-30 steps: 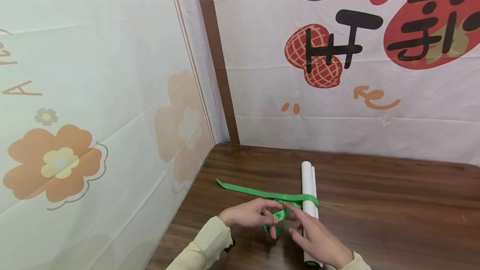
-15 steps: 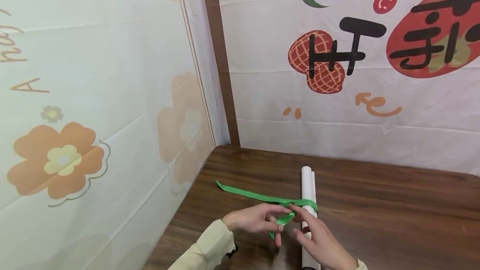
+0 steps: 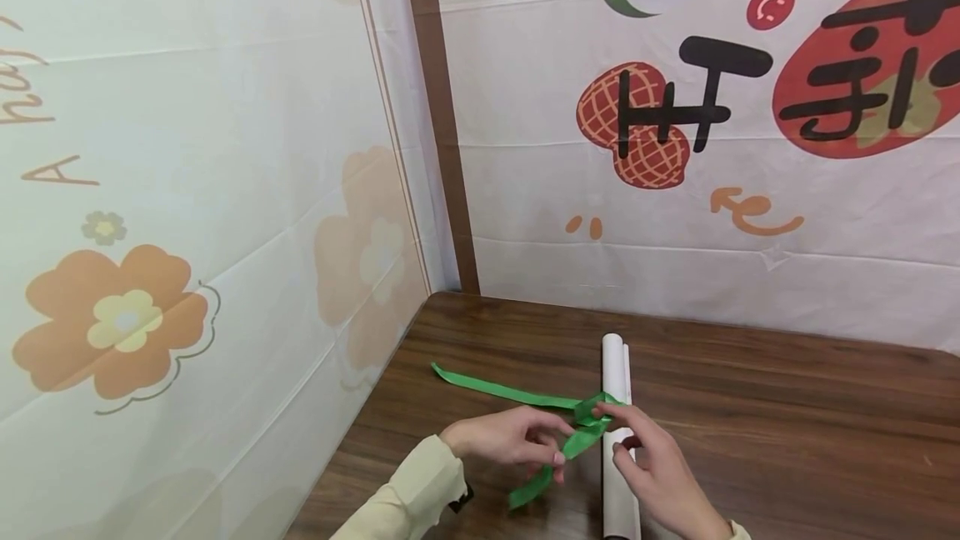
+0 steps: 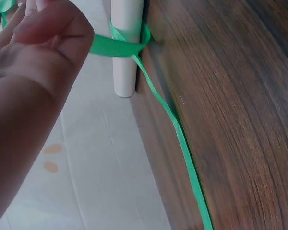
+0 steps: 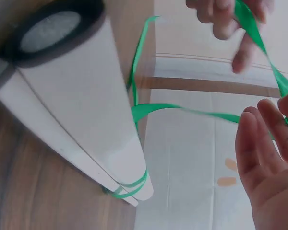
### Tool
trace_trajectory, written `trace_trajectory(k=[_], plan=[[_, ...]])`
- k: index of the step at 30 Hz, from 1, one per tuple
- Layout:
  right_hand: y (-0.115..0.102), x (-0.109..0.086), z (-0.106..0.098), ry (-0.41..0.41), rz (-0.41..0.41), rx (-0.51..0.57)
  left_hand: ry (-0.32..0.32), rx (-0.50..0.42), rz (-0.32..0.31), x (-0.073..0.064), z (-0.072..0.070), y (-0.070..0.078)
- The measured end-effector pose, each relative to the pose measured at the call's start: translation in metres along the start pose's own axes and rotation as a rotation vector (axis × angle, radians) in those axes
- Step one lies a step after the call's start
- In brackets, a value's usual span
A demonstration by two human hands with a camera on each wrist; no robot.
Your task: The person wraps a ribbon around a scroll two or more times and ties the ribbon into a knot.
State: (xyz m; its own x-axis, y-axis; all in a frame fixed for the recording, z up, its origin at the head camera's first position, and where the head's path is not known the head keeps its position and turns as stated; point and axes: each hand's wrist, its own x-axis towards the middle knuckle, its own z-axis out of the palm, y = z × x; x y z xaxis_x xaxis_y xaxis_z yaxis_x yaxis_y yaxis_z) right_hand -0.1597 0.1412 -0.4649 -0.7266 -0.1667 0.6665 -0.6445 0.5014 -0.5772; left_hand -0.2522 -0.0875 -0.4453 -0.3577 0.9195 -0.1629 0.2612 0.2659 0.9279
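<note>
In the left wrist view, the upper edge cuts off the larger white roll (image 4: 126, 74), and the lower edge truncates the green ribbon (image 4: 183, 139). In the right wrist view, the left hand (image 5: 223, 20) is blurred and cropped at the top; the right edge crops the right hand (image 5: 273, 175). A dark object (image 3: 462, 497) at the left cuff (image 3: 442, 465) (head view) is too small to identify.

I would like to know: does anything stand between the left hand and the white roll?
Yes. In the head view, the green ribbon slants across the gap between the left hand and the white roll, and the right hand reaches over the roll. Nothing else shows there.
</note>
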Motion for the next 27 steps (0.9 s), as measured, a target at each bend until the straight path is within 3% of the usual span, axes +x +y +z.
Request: trace_trajectory(k=[4, 7, 10, 13, 19, 22, 27], plan=[[-0.002, 0.001, -0.007, 0.030, 0.028, 0.008, 0.020, 0.009, -0.018, -0.002, -0.003, -0.003], [-0.003, 0.001, -0.013, 0.053, 0.031, 0.030, 0.095, 0.090, -0.024, -0.002, -0.006, -0.007], [-0.004, 0.001, -0.019, 0.064, 0.037, 0.054, 0.213, 0.243, -0.066, -0.003, -0.009, -0.011], [-0.004, 0.001, -0.025, 0.084, 0.042, 0.061, 0.308, 0.463, -0.133, -0.005, -0.011, -0.017], [-0.003, 0.002, -0.044, 0.102, 0.102, 0.061, 0.387, 0.897, -0.318, -0.007, -0.012, -0.031], [-0.004, 0.002, -0.054, 0.098, 0.179, 0.032, 0.409, 0.958, -0.375, -0.006, -0.014, -0.037], [-0.005, 0.001, -0.065, 0.092, 0.243, -0.010, 0.419, 0.926, -0.426, -0.005, -0.019, -0.044]])
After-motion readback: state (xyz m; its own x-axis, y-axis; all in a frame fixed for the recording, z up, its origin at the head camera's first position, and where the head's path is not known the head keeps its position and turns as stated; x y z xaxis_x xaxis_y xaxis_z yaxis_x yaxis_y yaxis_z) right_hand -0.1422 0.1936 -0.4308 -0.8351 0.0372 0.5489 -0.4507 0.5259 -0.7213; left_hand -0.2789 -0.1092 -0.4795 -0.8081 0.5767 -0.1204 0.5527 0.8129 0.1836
